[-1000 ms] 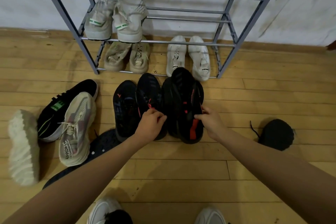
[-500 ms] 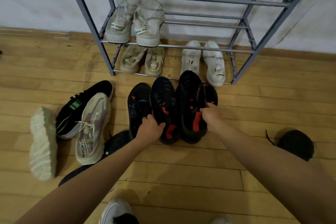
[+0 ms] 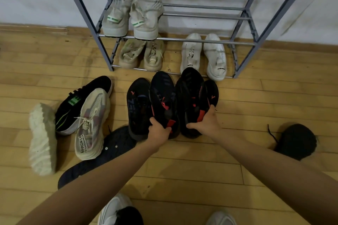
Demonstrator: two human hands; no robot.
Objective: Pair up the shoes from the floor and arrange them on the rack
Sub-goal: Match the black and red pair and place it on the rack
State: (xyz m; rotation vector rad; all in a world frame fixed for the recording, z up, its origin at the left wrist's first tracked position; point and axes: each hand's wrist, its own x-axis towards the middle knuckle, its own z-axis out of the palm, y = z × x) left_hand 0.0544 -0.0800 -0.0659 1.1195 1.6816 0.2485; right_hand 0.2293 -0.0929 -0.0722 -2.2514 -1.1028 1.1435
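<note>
- Left hand (image 3: 158, 131) is clamped on the heel end of a black shoe with a red heel tab (image 3: 163, 104), thumb up on its left side, fingers wrapped round the back.
- Right hand (image 3: 204, 123) has hold of the heel of another black shoe with red accents (image 3: 190, 100), thumb pointing left across the heel, and the fingers reach up against a third black shoe (image 3: 211, 93) leaning on its right side. Can't tell if it's really gripping both.
- A fourth black shoe (image 3: 138, 107) sits just left of the left-hand one, touching it, so it's four dark shoes in a row, toes pointing at the rack.
- The grey metal rack (image 3: 102, 42) is right behind them against the wall. Middle shelf has a beige pair with green tags (image 3: 131, 18); lowest level has a tan pair (image 3: 140, 55) on the left and a white pair (image 3: 203, 55) on the right.
- Off to the left on the wood floor (image 3: 274, 100): a black shoe with green stripes (image 3: 80, 100), a cream and pink sneaker (image 3: 92, 124) lying over it, a chunky white shoe (image 3: 43, 139) on its side, and a black sole-up shoe (image 3: 102, 153) under the left forearm.
- Far right, well apart, one more black shoe (image 3: 296, 140) with a loose lace.
</note>
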